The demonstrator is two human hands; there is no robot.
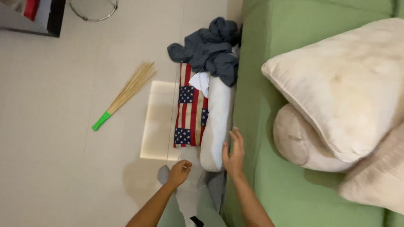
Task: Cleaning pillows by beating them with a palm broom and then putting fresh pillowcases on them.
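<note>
Floor: long white bolster pillow lies against green sofa.
Left of bolster: flag-patterned cloth.
Behind both: crumpled grey garment.
Far left: straw broom.
On sofa: cream cushions.

**White bolster pillow on floor beside mattress**

One long white bolster pillow, cylindrical, plain cover, rounded at the near end. It lies flat on the pale floor, lengthwise along the edge of the green mattress and touching it. Its far end is tucked under a heap of dark grey cloth; a flag-patterned cloth lies against its other side.
</note>
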